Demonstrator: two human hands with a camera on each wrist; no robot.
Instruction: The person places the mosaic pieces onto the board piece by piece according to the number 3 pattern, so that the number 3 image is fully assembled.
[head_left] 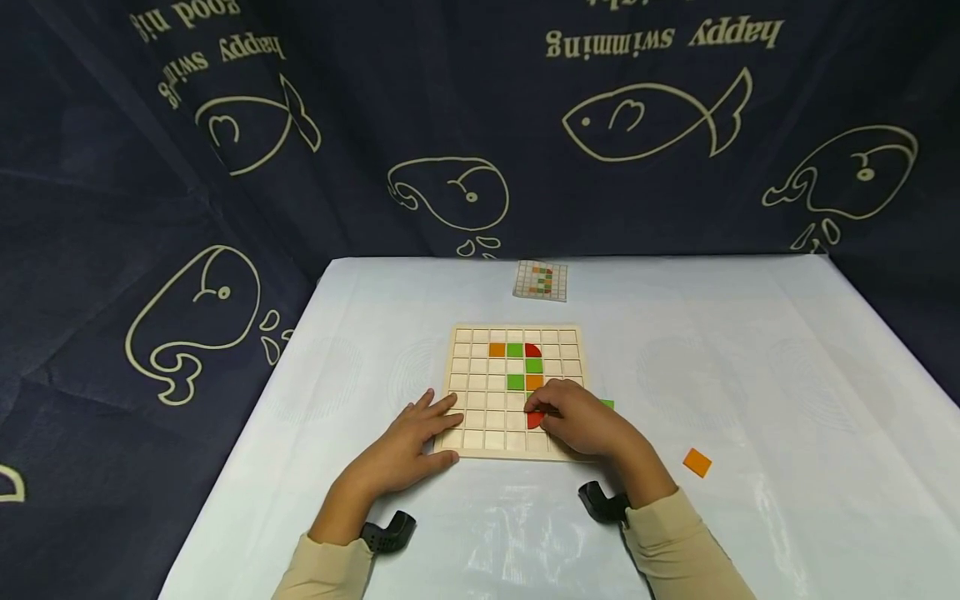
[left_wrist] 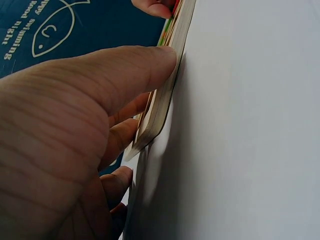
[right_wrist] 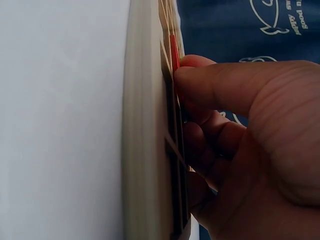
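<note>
A person seated at a pale worktop (head_left: 750, 350) works on a wooden grid board (head_left: 516, 333) laid flat near its middle. The right hand (head_left: 581, 417) rests on the board's lower right part, its curled fingers and thumb pinching a red quarter-round tile (head_left: 533, 419) that sits in a cell of the second row from the near edge; the right wrist view shows the thumb (right_wrist: 215, 85) pressed against the tile's red edge (right_wrist: 173, 52). The left hand (head_left: 408, 446) lies flat with fingers spread and straight on the board's near left corner, the thumb (left_wrist: 135, 70) against the board's side (left_wrist: 167, 95). Orange (head_left: 497, 350), green (head_left: 514, 350) and red tiles already fill cells in the upper rows. A green tile (head_left: 607, 405) peeks out just beyond the right hand, and a loose orange tile (head_left: 697, 462) lies on the worktop well to the right. A small pattern card (head_left: 541, 280) lies beyond the board, before a dark fish-print cloth (head_left: 225, 167).
</note>
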